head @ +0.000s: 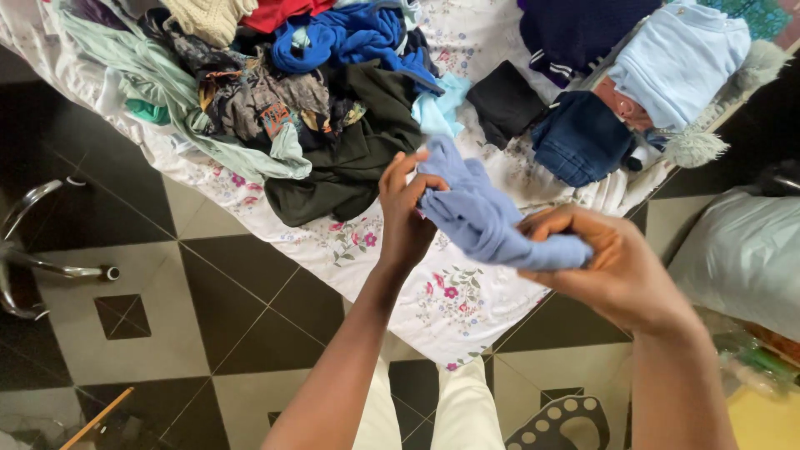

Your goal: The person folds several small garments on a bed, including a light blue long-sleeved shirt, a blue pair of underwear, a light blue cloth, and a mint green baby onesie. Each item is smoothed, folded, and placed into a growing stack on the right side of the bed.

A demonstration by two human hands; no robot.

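Observation:
Both my hands hold a small periwinkle-blue garment (pixel 479 212) above the near edge of a flowered white sheet (pixel 433 300). My left hand (pixel 406 208) pinches its upper end with fingers and thumb. My right hand (pixel 612 262) is closed around its rolled lower end. The garment is bunched, so its shape is unclear. Behind my hands lies a heap of mixed clothes (pixel 275 92), with a dark green piece (pixel 358 158) nearest my left hand.
Folded items lie at the back right: a black piece (pixel 504 100), a dark blue one (pixel 579 137) and a pale blue top (pixel 679 58). A grey plastic bag (pixel 742 250) sits right. Black-and-cream floor tiles (pixel 167 333), a chrome chair frame (pixel 33 250) left.

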